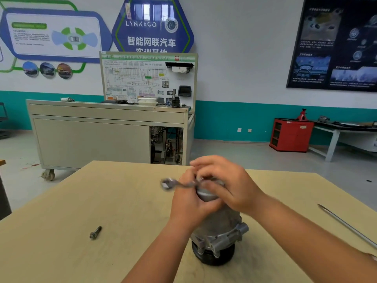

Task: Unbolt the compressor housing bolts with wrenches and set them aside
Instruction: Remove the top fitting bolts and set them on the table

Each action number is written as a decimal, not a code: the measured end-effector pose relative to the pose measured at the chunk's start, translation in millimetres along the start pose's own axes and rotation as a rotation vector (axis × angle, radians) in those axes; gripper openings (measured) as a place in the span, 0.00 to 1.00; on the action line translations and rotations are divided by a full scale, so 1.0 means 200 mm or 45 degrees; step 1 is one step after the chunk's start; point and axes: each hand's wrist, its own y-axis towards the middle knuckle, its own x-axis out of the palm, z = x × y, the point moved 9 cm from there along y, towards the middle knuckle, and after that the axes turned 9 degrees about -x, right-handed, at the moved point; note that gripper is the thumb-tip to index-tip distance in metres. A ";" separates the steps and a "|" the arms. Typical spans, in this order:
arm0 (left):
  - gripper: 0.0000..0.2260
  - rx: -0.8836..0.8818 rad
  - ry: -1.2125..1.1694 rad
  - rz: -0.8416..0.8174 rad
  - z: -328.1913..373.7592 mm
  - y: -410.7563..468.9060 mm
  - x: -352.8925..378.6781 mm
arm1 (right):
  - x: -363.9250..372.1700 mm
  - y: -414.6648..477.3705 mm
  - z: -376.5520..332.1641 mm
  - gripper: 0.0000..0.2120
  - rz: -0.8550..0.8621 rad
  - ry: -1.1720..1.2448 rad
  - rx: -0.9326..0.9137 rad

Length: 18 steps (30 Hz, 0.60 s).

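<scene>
Workshop classroom with a pale wooden desk [122,201]. A grey cast-metal compressor [222,227] stands upright near the desk's middle. The left-hand grip [189,203] wraps its top. The right-hand grip [226,180] curls on a blurred steel wrench [169,183]. One dark flanged bolt [95,232] lies well apart, leftward.

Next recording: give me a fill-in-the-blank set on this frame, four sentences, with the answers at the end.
1. A loose bolt lies on the table to the ____ of the compressor.
2. The compressor stands with its black pulley end facing ____.
3. The left hand and right hand work at the compressor's ____ end, where a blurred wrench sticks out.
4. A long metal rod lies near the table's ____ edge.
Missing words: left; down; top; right.
</scene>
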 end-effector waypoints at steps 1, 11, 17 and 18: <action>0.23 -0.038 -0.036 -0.015 -0.01 0.00 0.00 | -0.02 -0.08 -0.03 0.10 0.093 0.009 -0.017; 0.30 -0.130 -0.025 -0.046 -0.06 0.00 0.01 | -0.24 -0.53 0.55 0.10 1.665 0.939 1.022; 0.30 -0.131 -0.023 -0.052 -0.05 0.00 0.01 | 0.01 -0.20 0.88 0.06 0.418 0.551 1.552; 0.29 -0.125 -0.023 -0.043 -0.05 0.00 0.01 | 0.05 -0.13 0.88 0.07 0.208 0.457 1.500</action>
